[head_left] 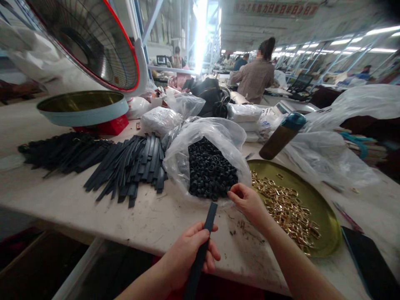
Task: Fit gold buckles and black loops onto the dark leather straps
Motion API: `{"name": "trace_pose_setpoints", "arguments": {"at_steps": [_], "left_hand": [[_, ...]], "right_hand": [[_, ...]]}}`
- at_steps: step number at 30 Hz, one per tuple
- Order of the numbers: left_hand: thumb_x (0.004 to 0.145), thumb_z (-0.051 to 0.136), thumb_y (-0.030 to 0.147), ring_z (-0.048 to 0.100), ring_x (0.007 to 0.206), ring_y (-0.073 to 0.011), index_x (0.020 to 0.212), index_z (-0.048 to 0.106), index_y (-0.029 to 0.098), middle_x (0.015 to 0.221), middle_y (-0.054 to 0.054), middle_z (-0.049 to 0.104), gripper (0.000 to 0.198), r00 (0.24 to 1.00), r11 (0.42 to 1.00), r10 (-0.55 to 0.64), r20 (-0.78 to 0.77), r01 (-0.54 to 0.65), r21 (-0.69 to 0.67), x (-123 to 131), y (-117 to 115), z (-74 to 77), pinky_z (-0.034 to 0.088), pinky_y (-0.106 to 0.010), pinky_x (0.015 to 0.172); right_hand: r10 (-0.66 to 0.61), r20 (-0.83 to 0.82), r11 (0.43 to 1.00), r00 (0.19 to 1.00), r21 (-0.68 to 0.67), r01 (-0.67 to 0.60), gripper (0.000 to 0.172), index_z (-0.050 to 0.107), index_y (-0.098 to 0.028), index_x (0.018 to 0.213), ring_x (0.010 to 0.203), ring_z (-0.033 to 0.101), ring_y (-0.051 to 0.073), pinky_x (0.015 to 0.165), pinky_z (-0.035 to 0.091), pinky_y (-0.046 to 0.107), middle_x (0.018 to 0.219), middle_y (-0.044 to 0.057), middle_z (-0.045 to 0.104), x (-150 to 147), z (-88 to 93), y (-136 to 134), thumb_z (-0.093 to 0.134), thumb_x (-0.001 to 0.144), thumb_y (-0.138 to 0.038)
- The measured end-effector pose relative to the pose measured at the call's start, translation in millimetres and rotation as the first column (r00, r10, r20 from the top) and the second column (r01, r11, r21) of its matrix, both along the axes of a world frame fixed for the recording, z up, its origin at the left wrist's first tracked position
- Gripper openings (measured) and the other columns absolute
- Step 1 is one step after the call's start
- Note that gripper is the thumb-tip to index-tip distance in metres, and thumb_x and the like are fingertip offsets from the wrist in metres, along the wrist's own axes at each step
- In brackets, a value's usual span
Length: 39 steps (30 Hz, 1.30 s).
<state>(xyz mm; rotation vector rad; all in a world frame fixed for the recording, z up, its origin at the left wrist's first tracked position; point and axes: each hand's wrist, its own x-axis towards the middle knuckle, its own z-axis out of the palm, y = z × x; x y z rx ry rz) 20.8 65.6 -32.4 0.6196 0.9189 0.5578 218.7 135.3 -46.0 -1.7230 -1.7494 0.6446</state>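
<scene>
My left hand (pixel 184 250) is closed around a flat black strap (pixel 211 216), thumb on top, with the strap's squared end pointing away from me. My right hand (pixel 251 206) is at the front right edge of an open clear plastic bag (pixel 178 164). Its thumb and forefinger are pinched together beside the small black loops (pixel 211 166) that fill the bag. Whatever may be between those fingertips is too small to make out. To the right of that hand, a round gold-coloured tray (pixel 328 225) holds a heap of small gold metal buckles (pixel 290 212).
Black straps (pixel 134 166) lie fanned at left, beside another dark pile (pixel 65 154). Behind stand a fan (pixel 90 41) and a round tin (pixel 84 118). A bottle (pixel 279 139) leans behind the tray; a phone (pixel 371 262) lies at the right edge. A person (pixel 256 79) works farther back.
</scene>
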Motion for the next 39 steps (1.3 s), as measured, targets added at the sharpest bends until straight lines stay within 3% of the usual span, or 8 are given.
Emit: {"name": "trace_pose_setpoints", "arguments": {"at_steps": [2, 5, 10, 25, 30, 33, 36, 39], "left_hand": [[0.083, 0.040, 0.036, 0.051, 0.039, -0.0069, 0.100, 0.047, 0.014, 0.058, 0.000, 0.061, 0.029, 0.999, 0.998, -0.031, -0.026, 0.033, 0.054, 1.2, -3.9, -2.9, 0.033, -0.014, 0.037], [0.083, 0.038, 0.038, 0.048, 0.037, -0.0065, 0.094, 0.049, 0.014, 0.055, 0.002, 0.057, 0.029, 0.987, 0.974, -0.068, -0.143, 0.097, 0.206, 2.0, -10.2, -9.5, 0.033, -0.016, 0.037], [0.084, 0.029, 0.033, 0.040, 0.034, -0.0074, 0.092, 0.049, 0.013, 0.049, 0.005, 0.050, 0.030, 0.911, 0.895, -0.049, -0.408, 0.222, 0.388, -1.7, -24.7, -12.0, 0.028, -0.018, 0.036], [0.086, 0.033, 0.037, 0.048, 0.058, -0.0143, 0.070, 0.055, 0.019, 0.060, 0.002, 0.054, 0.032, 0.564, 0.506, -0.200, -0.801, 0.760, 0.408, -11.9, -28.7, 7.7, 0.030, -0.022, 0.053], [0.085, 0.033, 0.041, 0.055, 0.071, -0.0169, 0.088, 0.057, 0.019, 0.076, -0.002, 0.063, 0.032, 0.721, 0.604, -0.138, -0.679, 0.605, 0.519, -1.3, -25.3, -4.7, 0.038, -0.023, 0.064], [0.083, 0.035, 0.048, 0.050, 0.055, -0.0152, 0.099, 0.053, 0.018, 0.060, 0.002, 0.056, 0.038, 0.778, 0.708, -0.122, -0.617, 0.503, 0.495, 5.6, -22.0, -13.5, 0.035, -0.022, 0.051], [0.081, 0.038, 0.051, 0.036, 0.045, -0.0112, 0.100, 0.051, 0.018, 0.050, 0.007, 0.039, 0.040, 0.834, 0.772, -0.152, -0.530, 0.435, 0.464, 11.5, -16.3, -19.7, 0.026, -0.020, 0.042], [0.078, 0.041, 0.050, 0.026, 0.041, -0.0089, 0.090, 0.049, 0.018, 0.046, 0.010, 0.027, 0.035, 0.885, 0.839, -0.126, -0.449, 0.336, 0.427, 17.9, -10.2, -27.4, 0.020, -0.019, 0.039]], "right_hand": [[0.025, -0.320, 0.993, 0.947, -0.101, -0.061, 0.020, 0.053, -0.018, 0.074, 0.057, 0.049, 0.012, 0.056, 0.040, 0.024, 0.064, -0.002, 0.053, -8.2, -1.8, -23.0, 0.053, 0.077, -0.038], [-0.094, -0.776, 0.961, 0.624, -0.234, -0.147, 0.022, 0.056, -0.018, 0.073, 0.061, 0.050, 0.011, 0.062, 0.041, 0.024, 0.067, -0.003, 0.055, -22.8, -5.8, -57.2, 0.067, 0.069, -0.037], [-0.293, -0.917, 0.928, 0.270, -0.341, -0.151, 0.040, 0.064, -0.021, 0.094, 0.072, 0.055, 0.012, 0.070, 0.043, 0.026, 0.088, 0.001, 0.064, -34.0, -7.4, -87.9, 0.078, 0.057, -0.027], [-0.146, -0.867, 0.914, 0.476, -0.302, -0.270, 0.028, 0.065, -0.014, 0.082, 0.053, 0.052, 0.008, 0.059, 0.040, 0.023, 0.060, -0.003, 0.060, -19.7, -18.2, -120.4, 0.074, 0.062, -0.032], [-0.196, -0.886, 0.885, 0.421, -0.345, -0.312, 0.037, 0.061, -0.017, 0.086, 0.058, 0.053, 0.010, 0.059, 0.043, 0.024, 0.066, -0.004, 0.060, -34.8, -22.0, -122.3, 0.076, 0.056, -0.032], [-0.046, -0.759, 0.930, 0.650, -0.269, -0.248, 0.043, 0.055, -0.020, 0.103, 0.065, 0.055, 0.011, 0.058, 0.042, 0.021, 0.077, -0.002, 0.061, -21.4, -14.9, -114.7, 0.070, 0.065, -0.032], [-0.041, -0.057, 0.986, 0.998, -0.165, 0.032, 0.022, 0.058, -0.019, 0.097, 0.076, 0.058, 0.013, 0.066, 0.043, 0.021, 0.087, 0.002, 0.063, 23.7, 0.9, -93.0, 0.057, 0.079, -0.031], [-0.276, 0.492, 0.935, 0.826, -0.061, 0.348, 0.021, 0.061, -0.013, 0.088, 0.088, 0.059, 0.023, 0.075, 0.042, 0.032, 0.094, 0.014, 0.062, 77.0, 10.1, -62.2, 0.046, 0.086, -0.027]]}}
